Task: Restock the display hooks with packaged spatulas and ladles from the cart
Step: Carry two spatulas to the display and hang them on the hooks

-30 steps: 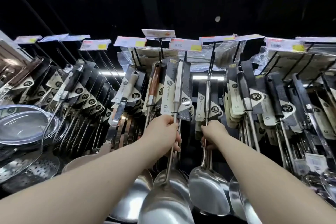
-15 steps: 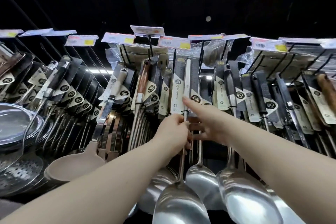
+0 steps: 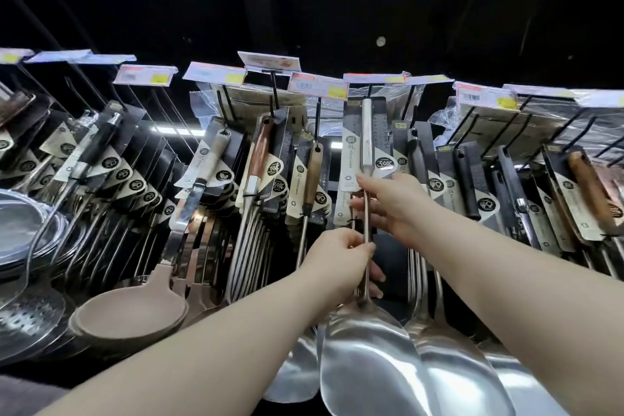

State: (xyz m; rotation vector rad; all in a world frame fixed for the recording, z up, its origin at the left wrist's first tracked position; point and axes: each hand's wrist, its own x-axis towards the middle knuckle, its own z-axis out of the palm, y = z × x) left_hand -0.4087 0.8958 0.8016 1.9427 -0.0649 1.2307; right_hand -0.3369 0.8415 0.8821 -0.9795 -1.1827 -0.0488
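A packaged steel spatula [image 3: 366, 152] with a dark card backing hangs upright in front of the middle display hook [image 3: 369, 91]. My left hand [image 3: 337, 260] grips its thin shaft just above the wide shiny blade [image 3: 374, 355]. My right hand [image 3: 388, 203] reaches in from the right with fingers stretched out, touching the shaft and the lower edge of the card a little higher up. Several more packaged spatulas hang behind it on the same hook.
Rows of hooks with price tags [image 3: 317, 85] carry packaged utensils on both sides: a beige ladle [image 3: 135, 311] at left, wood-handled tools [image 3: 261, 152] at centre and right [image 3: 587, 179]. Steel strainers and bowls [image 3: 27, 247] sit at far left. Large spatula blades [image 3: 456, 368] hang close by at right.
The view has shifted up and closer. My left hand has raised the spatula along the hook row, and my right hand has moved from the neighbouring spatulas onto this one's shaft and card.
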